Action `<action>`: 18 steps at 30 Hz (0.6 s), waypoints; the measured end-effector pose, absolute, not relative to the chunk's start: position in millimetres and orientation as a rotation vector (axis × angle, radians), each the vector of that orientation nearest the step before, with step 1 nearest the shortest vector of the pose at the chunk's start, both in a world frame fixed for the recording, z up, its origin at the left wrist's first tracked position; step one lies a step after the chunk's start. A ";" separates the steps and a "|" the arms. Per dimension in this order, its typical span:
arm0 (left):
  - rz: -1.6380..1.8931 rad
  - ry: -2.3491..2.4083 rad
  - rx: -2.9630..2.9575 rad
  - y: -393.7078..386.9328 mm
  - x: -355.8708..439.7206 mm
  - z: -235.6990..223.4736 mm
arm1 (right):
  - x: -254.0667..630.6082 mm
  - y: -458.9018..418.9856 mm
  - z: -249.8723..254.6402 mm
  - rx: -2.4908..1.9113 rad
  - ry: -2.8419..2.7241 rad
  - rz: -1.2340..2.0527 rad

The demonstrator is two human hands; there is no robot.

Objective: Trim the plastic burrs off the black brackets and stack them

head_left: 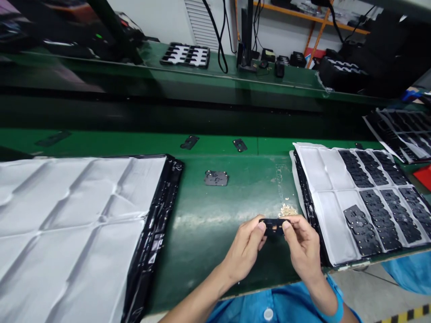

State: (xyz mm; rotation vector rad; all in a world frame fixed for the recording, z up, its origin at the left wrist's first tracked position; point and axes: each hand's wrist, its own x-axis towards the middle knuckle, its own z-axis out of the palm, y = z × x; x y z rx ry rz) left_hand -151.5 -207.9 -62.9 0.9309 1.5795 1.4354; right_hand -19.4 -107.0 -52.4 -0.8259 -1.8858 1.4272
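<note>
Between my two hands is a small black plastic part (274, 227) with cut-outs, held above the green bench near its front edge. My left hand (245, 244) pinches its left end between thumb and fingers. The right end is pinched by my right hand (303, 244). Just beyond the fingers lies a small heap of tiny gold-coloured pieces (288, 210). A flat dark plate with holes (216, 178) rests on the bench farther forward. To the right, a white-lined tray (332, 204) bears rows of overlapping black parts (362, 229).
At the left stands a stack of black trays topped with a white liner (81, 202). Loose black parts (190, 142) lie along the back strip. Behind it, a raised green shelf carries a tray with white inserts (185, 55) and a monitor stand (247, 45); cables hang in front.
</note>
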 end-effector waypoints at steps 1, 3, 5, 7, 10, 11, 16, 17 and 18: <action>1.429 1.580 0.958 -208.9 -152.8 -62.7 | -19.5 -107.0 -52.5 -0.827 -1.882 1.426; 1.407 1.579 1.001 -211.0 -155.7 -61.1 | -19.5 -106.6 -53.0 -0.833 -1.878 1.419; 1.376 1.567 1.018 -213.0 -158.6 -58.5 | -19.0 -106.1 -54.3 -0.844 -1.879 1.402; 1.384 1.590 0.996 -213.9 -161.4 -55.7 | -18.2 -105.6 -56.3 -0.850 -1.885 1.363; 1.564 1.746 1.004 -212.0 -164.9 -53.4 | -17.0 -105.4 -59.5 -0.833 -1.915 1.287; 1.633 1.809 1.056 -210.8 -165.7 -53.4 | -16.7 -105.4 -60.3 -0.822 -1.928 1.268; 1.634 1.982 1.409 -206.7 -167.9 -55.8 | -16.0 -105.4 -62.4 -0.817 -1.956 1.226; 1.613 1.989 1.427 -207.1 -168.1 -55.6 | -15.9 -105.1 -62.8 -0.822 -1.953 1.226; 1.600 1.987 1.431 -207.9 -168.3 -54.9 | -15.7 -104.6 -63.2 -0.828 -1.948 1.228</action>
